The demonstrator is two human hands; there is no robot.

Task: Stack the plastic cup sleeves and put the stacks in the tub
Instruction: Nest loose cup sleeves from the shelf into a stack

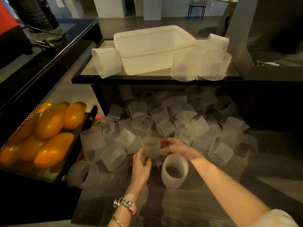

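— Since no writing can be read anywhere, what stands largest?
— The counter [147, 77], carrying the empty tub [152, 49], with sleeve stacks [200, 64] touching its right end and one stack [105, 62] tipped at its left.
— And lower down?
— A heap of loose sleeves [172, 118] on the floor, a tray of mangoes [47, 128] to the left.
— The hands?
— Left hand [141, 167] and right hand [176, 147] both grip one sleeve [150, 147], fingers curled round it. Another stack [174, 171] stands upright just beside them.

Mangoes [49, 123] piled in perforated tray [24, 128], left. Red box [6, 18] and tongs [44, 44] on dark counter [54, 51], upper left.
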